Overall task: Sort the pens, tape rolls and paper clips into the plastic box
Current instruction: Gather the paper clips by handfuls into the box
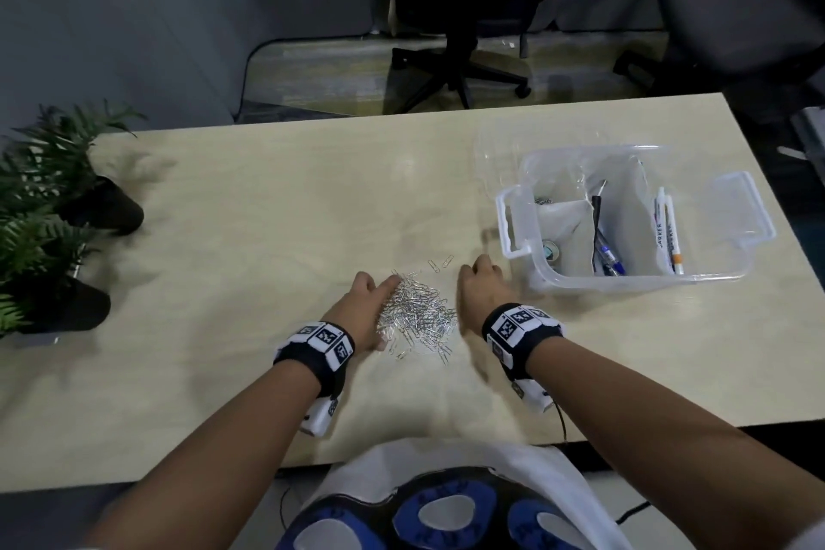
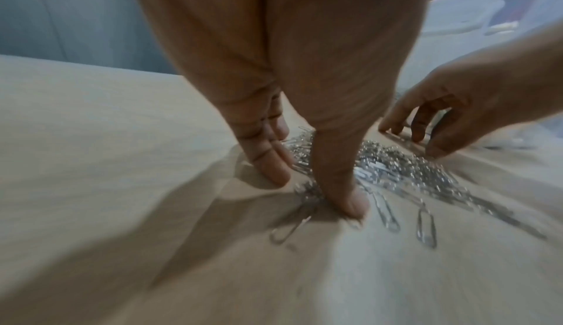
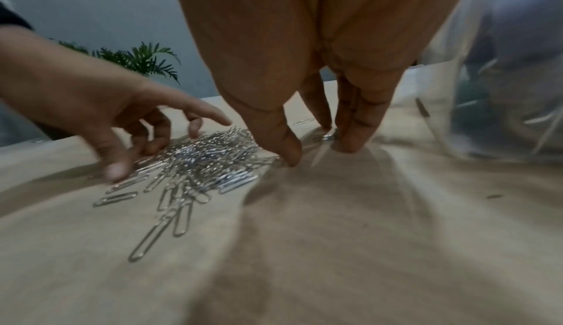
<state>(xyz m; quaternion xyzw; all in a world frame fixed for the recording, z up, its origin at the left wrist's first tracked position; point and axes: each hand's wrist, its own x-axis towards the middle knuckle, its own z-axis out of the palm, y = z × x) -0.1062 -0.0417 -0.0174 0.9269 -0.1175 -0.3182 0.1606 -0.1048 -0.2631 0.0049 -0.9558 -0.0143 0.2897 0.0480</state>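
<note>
A heap of silver paper clips [image 1: 419, 317] [image 2: 396, 166] [image 3: 201, 161] lies on the table in front of me. My left hand [image 1: 372, 301] [image 2: 332, 161] touches the heap's left side, its fingers fairly straight and the tips on the table among the clips. My right hand [image 1: 478, 284] [image 3: 274, 125] stands on its fingertips just right of the heap, holding nothing. Two stray clips [image 1: 439, 263] lie beyond the heap. The clear plastic box [image 1: 509, 228] [image 3: 502, 89] sits to the right, holding pens [image 1: 607, 257], markers [image 1: 667, 232] and a tape roll [image 1: 550, 249] in separate compartments.
Two potted ferns [image 1: 53, 201] stand at the table's left end. A clear lid [image 1: 500, 147] lies behind the box. Office chairs [image 1: 460, 36] stand beyond the far edge. Bare tabletop [image 1: 290, 210] stretches between the ferns and the clips.
</note>
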